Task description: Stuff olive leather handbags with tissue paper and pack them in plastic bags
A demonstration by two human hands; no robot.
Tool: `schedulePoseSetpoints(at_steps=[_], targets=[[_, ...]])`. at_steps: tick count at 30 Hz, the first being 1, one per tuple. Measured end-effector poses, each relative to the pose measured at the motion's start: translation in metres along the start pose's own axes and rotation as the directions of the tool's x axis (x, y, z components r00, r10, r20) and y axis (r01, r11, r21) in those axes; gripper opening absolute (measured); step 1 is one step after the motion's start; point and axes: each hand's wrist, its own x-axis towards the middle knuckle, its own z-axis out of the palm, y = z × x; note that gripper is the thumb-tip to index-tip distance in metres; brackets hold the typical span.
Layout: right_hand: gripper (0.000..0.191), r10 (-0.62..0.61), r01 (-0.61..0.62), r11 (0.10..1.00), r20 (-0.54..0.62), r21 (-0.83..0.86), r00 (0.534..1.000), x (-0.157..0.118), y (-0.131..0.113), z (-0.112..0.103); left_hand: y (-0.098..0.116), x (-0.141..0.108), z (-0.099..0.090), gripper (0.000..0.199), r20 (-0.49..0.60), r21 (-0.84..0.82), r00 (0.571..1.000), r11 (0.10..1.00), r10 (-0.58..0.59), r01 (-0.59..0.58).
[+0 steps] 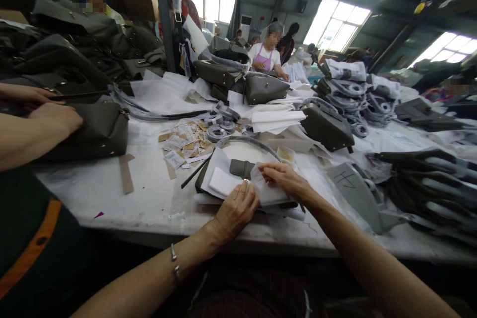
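A dark grey-green handbag [201, 179] lies on its side in front of me, partly covered by white tissue paper [223, 179]. Its closure tab [241, 168], with a small metal clasp at the lower end, shows between the sheets. My left hand [238, 208] has its fingertips pinched together at that clasp end. On the right, my right hand [285, 179] grips a thin, translucent sheet of tissue paper [263, 186] between thumb and fingers, beside the tab. The wrapped handle [257, 143] arches behind the bag.
Hang tags [182, 144] and coiled wrapped straps [219, 129] lie behind the handbag. At left, a co-worker's hands [55, 114] rest on another handbag [100, 129]. Stacked bag parts [439, 194] and a grey panel [354, 194] lie right. Another person [266, 54] works across the table.
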Motion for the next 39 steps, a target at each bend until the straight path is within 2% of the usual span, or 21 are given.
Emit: schedulePoseSetpoints(at_steps=[1,2,3,5,7,8,11,13,16,18,21,25,27,29,31,33,34,36,37,38,39], targets=[[0.039,0.043,-0.045,0.988,0.022,0.147,0.999,0.0,0.001,-0.001,-0.001,-0.001,0.001,0.023,-0.02,-0.009,1.0,1.0,0.003,-0.003],[0.045,0.066,-0.074,0.971,0.044,0.226,0.997,-0.001,0.001,-0.002,-0.002,-0.002,0.001,0.023,-0.039,-0.016,0.999,1.0,0.003,-0.004],[0.047,0.068,-0.08,0.968,0.058,0.237,0.996,-0.002,0.0,-0.001,-0.003,-0.002,0.002,0.023,-0.056,-0.022,0.998,1.0,0.001,-0.002],[0.039,0.039,-0.044,0.99,0.042,0.131,0.998,-0.003,-0.002,0.002,-0.005,-0.004,0.003,0.025,-0.074,-0.035,0.997,0.999,-0.008,0.005],[0.033,0.006,-0.005,1.0,-0.009,0.02,1.0,-0.002,-0.003,0.007,-0.007,-0.006,0.004,0.026,-0.089,-0.046,0.996,0.999,-0.006,0.002],[0.036,-0.01,0.011,1.0,-0.047,0.01,0.999,-0.001,-0.003,0.008,-0.008,-0.007,0.004,0.027,-0.098,-0.048,0.995,0.999,0.001,-0.005],[0.056,-0.076,0.096,0.986,-0.153,0.134,0.985,0.002,-0.001,0.008,-0.01,-0.01,0.003,0.033,-0.126,-0.038,0.992,0.999,0.025,-0.03],[0.067,-0.099,0.144,0.964,-0.199,0.225,0.975,0.004,0.001,0.005,-0.011,-0.011,0.001,0.044,-0.143,-0.012,0.989,0.999,0.034,-0.036],[0.081,-0.053,0.106,0.951,-0.186,0.289,0.981,0.005,0.007,0.004,-0.012,-0.01,-0.003,0.061,-0.161,0.017,0.986,0.999,0.043,-0.04],[0.089,-0.017,0.07,0.935,-0.154,0.347,0.988,0.005,0.009,0.005,-0.012,-0.008,-0.005,0.064,-0.156,0.019,0.987,0.999,0.048,-0.046],[0.097,-0.002,0.076,0.861,-0.145,0.504,0.989,0.009,0.011,0.004,-0.013,-0.006,-0.006,0.061,-0.131,0.019,0.99,0.998,0.054,-0.052],[0.098,0.002,0.132,0.651,-0.176,0.748,0.984,0.025,0.002,-0.007,-0.013,-0.005,-0.005,0.058,-0.125,0.016,0.99,0.998,0.068,-0.066],[0.082,-0.025,0.151,0.56,-0.165,0.815,0.986,0.036,-0.009,-0.016,-0.014,-0.006,-0.004,0.055,-0.137,0.009,0.988,0.998,0.069,-0.069],[0.058,-0.071,0.201,0.518,-0.192,0.831,0.979,0.049,-0.02,-0.026,-0.016,-0.006,-0.005,0.052,-0.145,-0.011,0.987,0.998,0.066,-0.068],[0.041,-0.126,0.287,0.549,-0.261,0.785,0.957,0.061,-0.027,-0.036,-0.02,-0.007,-0.005,0.048,-0.152,-0.045,0.987,0.997,0.058,-0.066],[0.034,-0.207,0.329,0.683,-0.259,0.653,0.944,0.068,-0.03,-0.047,-0.026,-0.009,-0.006,0.047,-0.158,-0.078,0.986,0.995,0.052,-0.065],[0.035,-0.246,0.312,0.776,-0.193,0.548,0.95,0.07,-0.028,-0.052,-0.029,-0.009,-0.007,0.046,-0.158,-0.091,0.986,0.994,0.051,-0.066],[0.045,-0.262,0.246,0.938,0.032,0.242,0.965,0.071,-0.022,-0.059,-0.034,-0.01,-0.008,0.046,-0.155,-0.105,0.986,0.992,0.06,-0.077],[0.052,-0.227,0.222,0.974,0.145,0.051,0.963,0.07,-0.019,-0.061,-0.035,-0.01,-0.008,0.045,-0.152,-0.109,0.986,0.991,0.064,-0.081],[0.056,-0.176,0.213,0.966,0.227,-0.149,0.958,0.068,-0.015,-0.061,-0.037,-0.01,-0.009,0.045,-0.152,-0.114,0.986,0.99,0.068,-0.086],[0.055,-0.124,0.213,0.914,0.264,-0.346,0.957,0.066,-0.011,-0.06,-0.038,-0.01,-0.009,0.044,-0.151,-0.119,0.986,0.989,0.07,-0.088]])
